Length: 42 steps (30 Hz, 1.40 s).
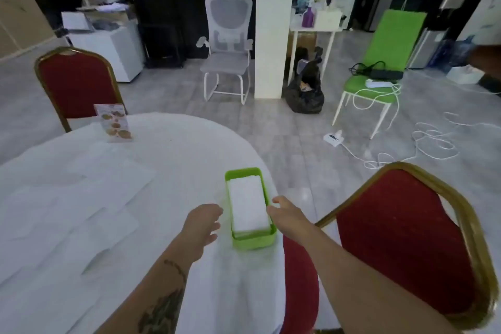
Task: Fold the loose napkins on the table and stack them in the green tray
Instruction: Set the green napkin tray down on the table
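Napkins point(248, 205) folded and stacked inside the green tray point(253, 243), tray near the table point(176, 154) edge, left hand point(202, 225) and right hand point(283, 211) flanking it, fingers loose, grasping nothing, loose napkins point(89, 192) spread further left

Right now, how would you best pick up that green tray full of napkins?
Probably by its two long side walls, one hand from each side. The green tray is narrow, and the left hand and right hand already flank it.
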Available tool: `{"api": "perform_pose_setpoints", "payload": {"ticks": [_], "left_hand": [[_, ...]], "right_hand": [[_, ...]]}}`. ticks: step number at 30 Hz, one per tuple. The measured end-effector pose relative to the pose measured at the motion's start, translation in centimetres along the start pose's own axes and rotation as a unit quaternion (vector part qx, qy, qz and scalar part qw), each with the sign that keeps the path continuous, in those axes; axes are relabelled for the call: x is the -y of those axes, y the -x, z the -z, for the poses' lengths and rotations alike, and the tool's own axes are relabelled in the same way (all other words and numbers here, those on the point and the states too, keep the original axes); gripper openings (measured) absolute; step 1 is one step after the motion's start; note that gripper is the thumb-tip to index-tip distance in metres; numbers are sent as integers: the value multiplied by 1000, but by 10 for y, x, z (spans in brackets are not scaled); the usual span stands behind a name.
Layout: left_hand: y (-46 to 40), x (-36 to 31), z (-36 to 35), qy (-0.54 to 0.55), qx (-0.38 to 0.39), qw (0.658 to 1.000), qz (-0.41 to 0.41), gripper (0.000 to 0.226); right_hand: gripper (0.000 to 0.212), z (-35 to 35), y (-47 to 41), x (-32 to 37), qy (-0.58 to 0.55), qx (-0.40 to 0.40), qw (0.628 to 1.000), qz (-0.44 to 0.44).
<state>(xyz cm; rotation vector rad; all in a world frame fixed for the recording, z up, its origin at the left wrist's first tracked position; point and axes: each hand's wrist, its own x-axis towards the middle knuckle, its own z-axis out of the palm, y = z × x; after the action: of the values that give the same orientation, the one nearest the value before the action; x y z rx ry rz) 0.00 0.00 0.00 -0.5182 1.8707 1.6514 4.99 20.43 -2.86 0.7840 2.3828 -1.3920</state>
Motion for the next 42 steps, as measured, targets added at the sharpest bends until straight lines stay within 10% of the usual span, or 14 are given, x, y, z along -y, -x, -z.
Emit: {"api": "perform_pose_setpoints", "payload": {"ticks": [17,42], "left_hand": [[-10,14,-32,71,14,994,82,28],[-4,47,171,87,8,996,34,54]], "right_hand": [[55,-10,-31,-1,-142,103,983,-54],[55,-185,30,106,-65,110,990,-54]]}}
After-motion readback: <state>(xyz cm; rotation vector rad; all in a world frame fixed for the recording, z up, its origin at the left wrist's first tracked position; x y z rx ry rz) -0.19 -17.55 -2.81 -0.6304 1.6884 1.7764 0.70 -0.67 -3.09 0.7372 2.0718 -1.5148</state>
